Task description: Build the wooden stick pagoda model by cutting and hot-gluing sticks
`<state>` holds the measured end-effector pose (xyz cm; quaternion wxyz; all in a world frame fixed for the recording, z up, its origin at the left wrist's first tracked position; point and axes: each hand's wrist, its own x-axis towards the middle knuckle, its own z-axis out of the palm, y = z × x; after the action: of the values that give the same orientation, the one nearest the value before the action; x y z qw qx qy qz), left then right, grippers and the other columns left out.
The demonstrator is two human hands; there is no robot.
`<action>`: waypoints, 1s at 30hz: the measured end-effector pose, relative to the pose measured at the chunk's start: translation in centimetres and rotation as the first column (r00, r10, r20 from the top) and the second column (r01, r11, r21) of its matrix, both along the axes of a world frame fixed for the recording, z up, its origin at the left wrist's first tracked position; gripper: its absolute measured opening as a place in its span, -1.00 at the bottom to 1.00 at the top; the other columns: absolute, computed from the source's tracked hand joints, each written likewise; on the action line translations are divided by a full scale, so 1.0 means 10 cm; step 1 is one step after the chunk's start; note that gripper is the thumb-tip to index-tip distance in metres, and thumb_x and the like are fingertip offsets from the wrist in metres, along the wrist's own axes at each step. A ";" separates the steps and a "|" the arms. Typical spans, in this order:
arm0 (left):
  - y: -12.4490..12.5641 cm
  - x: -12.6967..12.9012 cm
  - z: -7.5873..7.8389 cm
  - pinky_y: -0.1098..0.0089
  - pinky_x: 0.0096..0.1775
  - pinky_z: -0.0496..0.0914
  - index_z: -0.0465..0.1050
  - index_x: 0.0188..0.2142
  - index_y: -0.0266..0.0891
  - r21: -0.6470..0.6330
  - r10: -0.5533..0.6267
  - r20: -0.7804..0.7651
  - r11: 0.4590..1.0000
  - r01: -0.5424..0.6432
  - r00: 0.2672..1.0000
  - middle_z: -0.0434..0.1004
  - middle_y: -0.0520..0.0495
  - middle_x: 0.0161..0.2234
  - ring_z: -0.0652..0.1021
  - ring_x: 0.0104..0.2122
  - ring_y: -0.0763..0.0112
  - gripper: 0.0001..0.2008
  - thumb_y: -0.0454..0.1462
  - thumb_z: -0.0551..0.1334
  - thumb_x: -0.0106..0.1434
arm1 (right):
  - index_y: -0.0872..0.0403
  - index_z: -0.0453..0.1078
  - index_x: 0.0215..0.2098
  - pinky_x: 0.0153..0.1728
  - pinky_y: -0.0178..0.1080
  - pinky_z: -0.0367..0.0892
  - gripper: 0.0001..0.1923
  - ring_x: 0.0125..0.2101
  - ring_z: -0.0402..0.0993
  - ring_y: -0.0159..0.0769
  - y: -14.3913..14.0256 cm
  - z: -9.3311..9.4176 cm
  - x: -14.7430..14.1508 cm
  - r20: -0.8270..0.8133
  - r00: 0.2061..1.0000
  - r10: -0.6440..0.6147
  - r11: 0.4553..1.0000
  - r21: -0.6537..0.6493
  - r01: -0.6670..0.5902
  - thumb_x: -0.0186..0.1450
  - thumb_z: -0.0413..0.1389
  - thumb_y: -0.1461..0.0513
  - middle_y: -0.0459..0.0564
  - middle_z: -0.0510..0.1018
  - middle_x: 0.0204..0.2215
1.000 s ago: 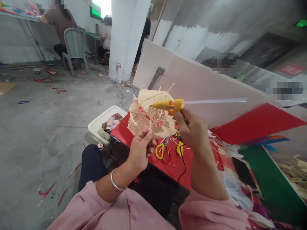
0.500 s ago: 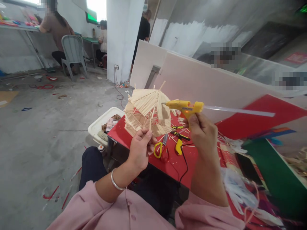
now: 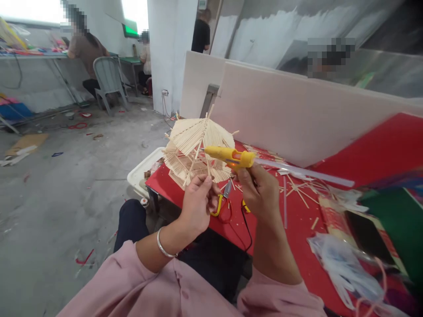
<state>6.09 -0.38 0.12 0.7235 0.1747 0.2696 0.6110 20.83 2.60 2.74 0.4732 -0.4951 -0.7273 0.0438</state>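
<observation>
A small pavilion-like model (image 3: 188, 137) of thin wooden sticks, with a slatted pointed roof, stands on the red tabletop (image 3: 238, 235). My left hand (image 3: 198, 203) is closed in front of it, thumb and fingers pinching a thin wooden stick (image 3: 209, 166). Whether that stick touches the model I cannot tell. My right hand (image 3: 262, 188) grips a yellow hot glue gun (image 3: 228, 156), its nozzle pointing left just in front of the roof's lower edge. A long translucent glue stick (image 3: 307, 172) juts from the gun's rear. Scissors (image 3: 226, 207) with red and yellow handles lie below my hands.
Loose wooden sticks (image 3: 297, 187) lie on the right of the table, near a plastic bag (image 3: 340, 264) and a phone (image 3: 368, 235). Large white boards (image 3: 284, 105) stand behind. A white bin (image 3: 139, 174) sits at the left. Other people work in the background.
The glue gun in my right hand has moved left, its nozzle now in front of the model's roof. My left hand keeps its pinch. The camera view has shifted somewhat.
</observation>
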 end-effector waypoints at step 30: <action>-0.19 -1.11 -0.25 0.62 -0.69 0.06 0.39 -0.33 -0.20 0.051 0.263 0.113 0.961 -0.270 0.958 0.47 0.14 -0.58 0.35 -0.71 0.67 -0.57 -0.07 0.55 0.03 | -0.19 0.60 0.04 -0.25 -0.11 0.09 -0.73 -0.29 0.44 -0.23 -0.45 -0.51 -0.90 0.531 0.662 -0.529 0.830 0.488 0.271 0.40 0.20 0.13 0.01 0.67 -0.25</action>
<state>-5.00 -2.31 -2.43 0.6416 0.1278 0.2319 0.7199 11.80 -1.93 -2.33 0.2738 -0.5314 -0.7092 -0.3737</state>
